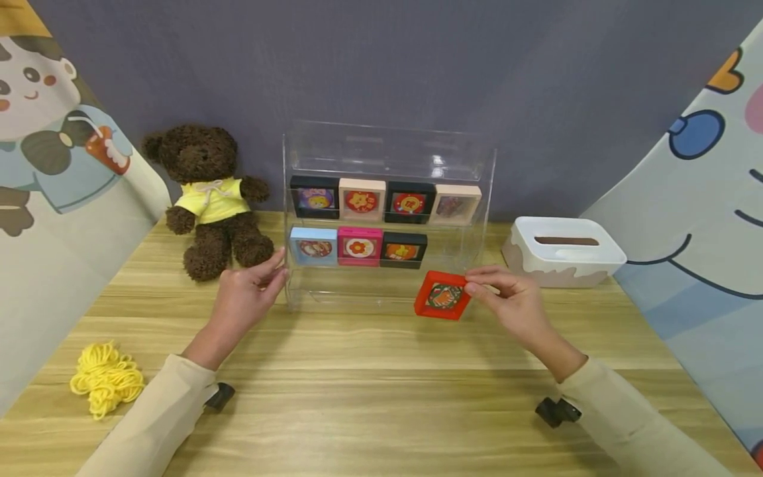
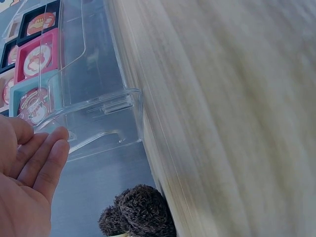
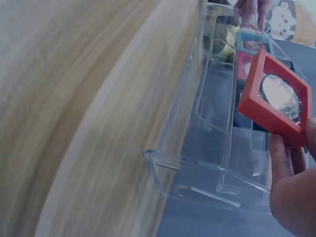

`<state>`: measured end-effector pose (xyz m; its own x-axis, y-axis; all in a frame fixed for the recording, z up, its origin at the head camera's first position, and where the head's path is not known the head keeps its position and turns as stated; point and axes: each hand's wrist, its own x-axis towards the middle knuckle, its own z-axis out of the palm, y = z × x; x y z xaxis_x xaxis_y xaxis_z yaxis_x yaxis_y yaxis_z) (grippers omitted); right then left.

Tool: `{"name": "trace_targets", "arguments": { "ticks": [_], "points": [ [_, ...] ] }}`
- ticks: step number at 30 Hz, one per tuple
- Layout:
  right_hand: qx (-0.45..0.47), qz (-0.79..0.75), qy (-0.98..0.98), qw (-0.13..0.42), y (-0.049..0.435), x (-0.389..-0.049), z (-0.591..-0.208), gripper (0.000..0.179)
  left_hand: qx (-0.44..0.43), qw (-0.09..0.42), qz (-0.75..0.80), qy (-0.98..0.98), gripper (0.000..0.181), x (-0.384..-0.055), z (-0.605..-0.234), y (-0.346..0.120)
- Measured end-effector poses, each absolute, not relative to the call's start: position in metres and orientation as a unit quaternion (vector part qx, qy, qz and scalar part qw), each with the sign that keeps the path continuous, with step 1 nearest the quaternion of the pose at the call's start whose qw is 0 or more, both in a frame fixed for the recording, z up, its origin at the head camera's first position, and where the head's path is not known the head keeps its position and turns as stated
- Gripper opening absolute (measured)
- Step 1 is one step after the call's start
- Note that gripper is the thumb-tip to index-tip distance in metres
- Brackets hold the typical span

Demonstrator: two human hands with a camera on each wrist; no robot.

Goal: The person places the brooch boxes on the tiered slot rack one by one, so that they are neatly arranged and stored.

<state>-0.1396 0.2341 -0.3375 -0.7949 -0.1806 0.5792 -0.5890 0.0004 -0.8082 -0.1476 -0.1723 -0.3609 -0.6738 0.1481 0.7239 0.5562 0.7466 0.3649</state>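
Observation:
A clear acrylic display rack stands upright at the back of the table. Small square framed badges fill its second shelf, in black and pale pink frames. Below them sit a light blue frame, a pink frame and a black frame. My left hand pinches the rack's left side edge between thumb and fingers. In my right hand, thumb and fingers grip a red square frame by its right side. It is tilted, in front of the rack's lower right, with a round badge inside.
Left of the rack sits a brown teddy bear in a yellow shirt. A bundle of yellow yarn lies at the table's left. To the right stands a white tissue box. A grey wall rises behind.

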Motion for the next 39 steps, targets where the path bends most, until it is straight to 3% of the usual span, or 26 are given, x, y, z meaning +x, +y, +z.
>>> {"name": "trace_targets", "arguments": {
  "ticks": [39],
  "points": [
    [0.218,0.7,-0.609,0.304,0.245,-0.18,-0.294,0.018,-0.203,0.358,-0.296,-0.862,0.032,-0.149,-0.361,-0.173]
  ]
}}
